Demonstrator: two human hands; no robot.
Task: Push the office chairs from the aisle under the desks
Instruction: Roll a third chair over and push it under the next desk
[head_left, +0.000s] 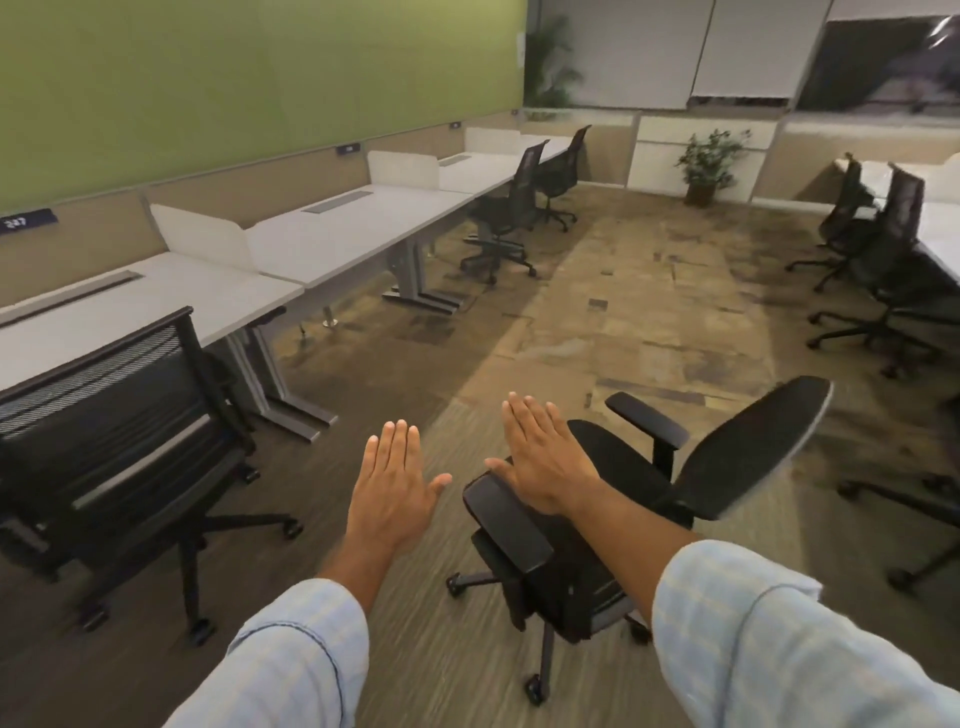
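Both hands are held flat and spread, palms down, with nothing gripped. The left hand (393, 483) hovers over bare carpet (597, 322); the right hand (545, 462) lies above the near armrest (511, 522) of the loose chair (613, 483), and whether it touches cannot be told. That chair stands out in the aisle, turned with its back (753, 447) to the right, away from the desks (332, 234), so it would probably have to be turned before being rolled in. The open-handed pose is judged a reach toward it, not a push under way.

A mesh chair (114, 415) at the left is drawn up near the first desk, its back toward the camera, seemingly not fully tucked. Two more chairs (511, 208) stand by the far desks, and others (883, 249) line the right row.

No containers hold anything visible; only a potted plant (709, 161) stands by the far wall. The desk tops are seen bare, apart from dividers (202, 231)
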